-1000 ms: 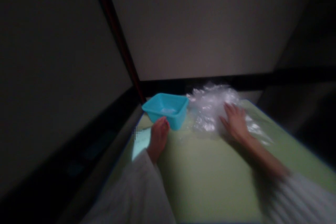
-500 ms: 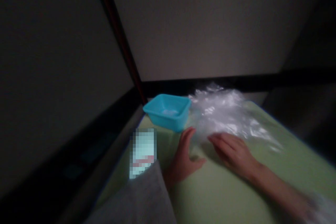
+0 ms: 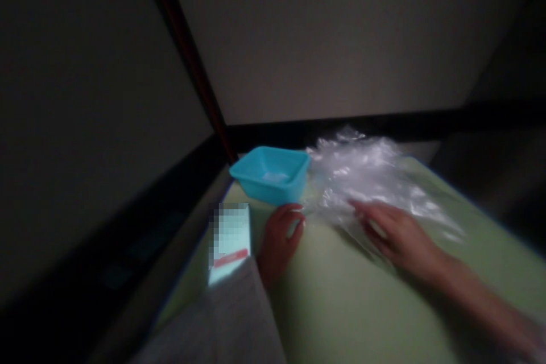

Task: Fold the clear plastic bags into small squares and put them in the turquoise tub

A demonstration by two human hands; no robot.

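Observation:
A crumpled clear plastic bag (image 3: 362,173) lies spread over the green surface, shiny with reflections. My left hand (image 3: 279,242) is curled in front of the blue basin, thumb and fingertips drawn together at a thin corner of the bag. On the other side, my right hand (image 3: 396,236) pinches the bag's near edge, and some film hangs below its fingers. Blur hides the exact contact at the fingertips. The light-blue rectangular plastic basin (image 3: 273,190) stands upright behind my left hand, touching or very near the bag.
A lit phone-like screen (image 3: 232,233), partly pixelated, lies left of my left hand, its lower end behind my grey sleeve (image 3: 230,318). The green tabletop (image 3: 336,307) has a blue edge. Walls meet in a corner behind it, and the room is dark.
My left hand has drawn back left and closed its thumb toward its fingers. My right hand has shifted slightly right, and the bag's near edge is pulled toward me.

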